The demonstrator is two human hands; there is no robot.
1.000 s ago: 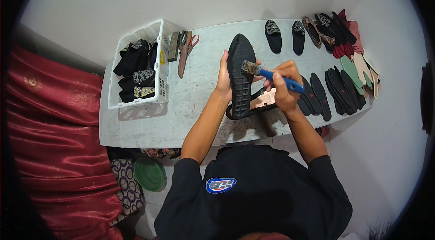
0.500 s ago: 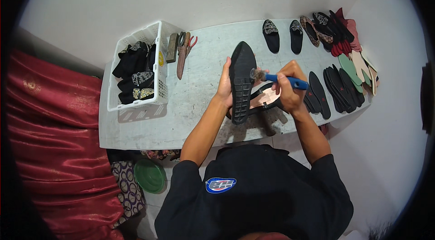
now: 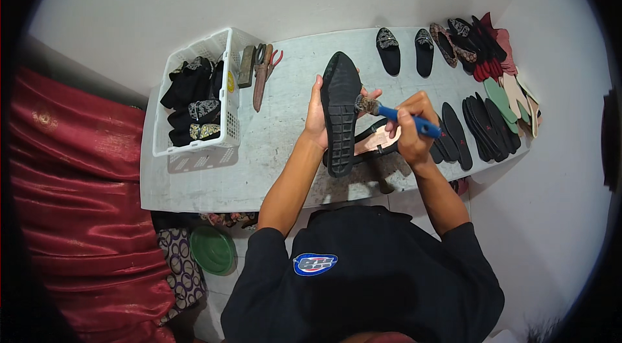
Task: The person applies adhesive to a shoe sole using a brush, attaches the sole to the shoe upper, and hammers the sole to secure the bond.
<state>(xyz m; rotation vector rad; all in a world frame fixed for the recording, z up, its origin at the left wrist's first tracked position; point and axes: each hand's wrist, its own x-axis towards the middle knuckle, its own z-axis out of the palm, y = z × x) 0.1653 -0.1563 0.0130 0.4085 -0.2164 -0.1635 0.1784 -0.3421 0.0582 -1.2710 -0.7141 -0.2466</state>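
Centre of the frame: left hand [image 3: 315, 117] wrapped around a black shoe sole [image 3: 341, 113], fingers curled over its far edge, thumb side hidden behind it, tread side up, toe toward the top of the frame, heel near the lower centre. Right hand [image 3: 409, 128] closed in a fist around the blue handle of a small brush [image 3: 395, 116], bristles touching the right edge of the sole about midway along. Under both hands, on the grey surface [image 3: 285, 129], a pinkish insole piece [image 3: 379, 142] and a dark strip or two, partly hidden.

Progress, as a judgement only: brushing under way on this one sole, bristles at the rim; no wet sheen or coated patch to be made out at this size, so share covered not readable. To the right of centre, a row of flat black soles [image 3: 483, 126] lying side by side, apparently waiting or already treated, which of the two not clear. Upper right: two finished-looking black slip-ons [image 3: 405, 50] with decorated fronts, further uppers and red and green insoles [image 3: 502, 93] fanned near the edge. Upper left: white plastic basket [image 3: 223, 93] filled with black decorated uppers, and just beside it scissors with reddish handles [image 3: 267, 64] and a long brownish tool. Much stock still unassembled, by the look of it. Lower left: red shiny cloth [image 3: 71, 213] and a green lid [image 3: 212, 249] below the surface.
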